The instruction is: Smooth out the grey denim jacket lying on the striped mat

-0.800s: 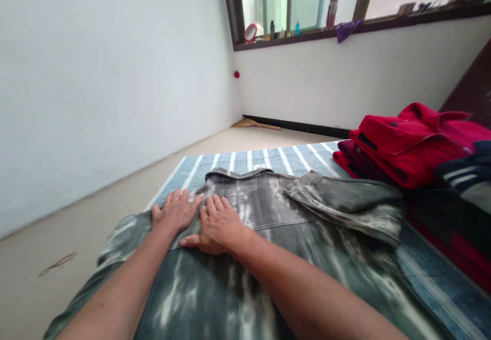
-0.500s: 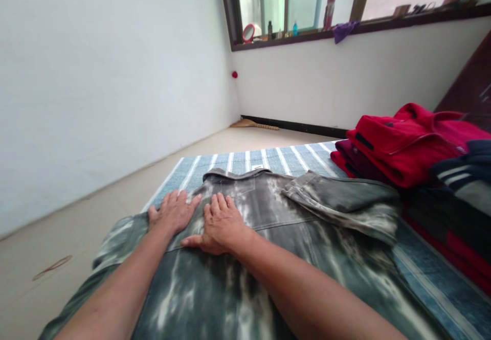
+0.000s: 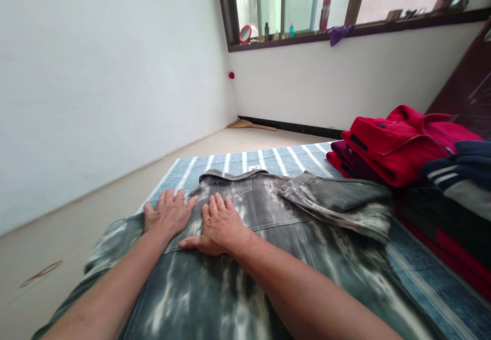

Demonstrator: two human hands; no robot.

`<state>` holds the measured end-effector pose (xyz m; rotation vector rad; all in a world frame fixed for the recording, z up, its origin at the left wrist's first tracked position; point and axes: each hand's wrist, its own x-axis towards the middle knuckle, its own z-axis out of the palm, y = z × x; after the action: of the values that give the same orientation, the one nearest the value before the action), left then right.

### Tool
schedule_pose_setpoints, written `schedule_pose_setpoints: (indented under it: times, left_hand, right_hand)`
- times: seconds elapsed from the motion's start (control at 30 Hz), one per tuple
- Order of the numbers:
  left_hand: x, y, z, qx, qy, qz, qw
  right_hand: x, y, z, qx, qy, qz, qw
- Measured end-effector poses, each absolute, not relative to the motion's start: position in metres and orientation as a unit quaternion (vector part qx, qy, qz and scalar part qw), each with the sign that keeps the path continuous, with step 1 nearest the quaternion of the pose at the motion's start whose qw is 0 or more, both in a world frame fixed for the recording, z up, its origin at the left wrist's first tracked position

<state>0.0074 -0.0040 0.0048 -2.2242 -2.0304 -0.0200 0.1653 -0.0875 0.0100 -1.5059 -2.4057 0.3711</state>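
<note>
Your left hand [image 3: 168,213] and right hand [image 3: 218,226] lay open and flat, just apart, on a bleached denim jacket [image 3: 261,278]. It was spread towards the far edge of the striped mat [image 3: 238,163], its sleeve [image 3: 337,202] folded across, beside stacked red clothes [image 3: 399,145].

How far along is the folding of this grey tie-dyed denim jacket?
Done: the grey sleeve on the right lies folded inward, beside a stack of folded red garments. In hand: the bare left hand and right hand press flat on the jacket. Left: the sleeve on the left lies spread out, unfolded.
</note>
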Motion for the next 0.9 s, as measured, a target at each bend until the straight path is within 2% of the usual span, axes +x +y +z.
schedule_pose_setpoints:
  times: [0.1,0.17,0.4,0.57,0.9]
  left_hand:
    - [0.022,-0.011,0.008,-0.741,-0.654,-0.016,0.15]
    - [0.03,-0.014,0.009,-0.763,-0.624,-0.03,0.167]
    - [0.027,-0.003,-0.002,-0.779,-0.625,-0.022,0.048]
    - [0.026,0.001,-0.011,-0.746,-0.665,0.034,0.016]
    - [0.033,-0.002,-0.004,-0.735,-0.677,0.042,0.003]
  right_hand:
    - [0.165,-0.087,0.01,-0.519,-0.833,0.127,0.14]
    - [0.165,-0.086,0.009,-0.519,-0.835,0.122,0.14]
    - [0.165,-0.086,0.008,-0.519,-0.835,0.12,0.137]
    - [0.168,-0.086,0.011,-0.517,-0.837,0.121,0.132]
    - [0.174,-0.086,0.012,-0.526,-0.837,0.078,0.13]
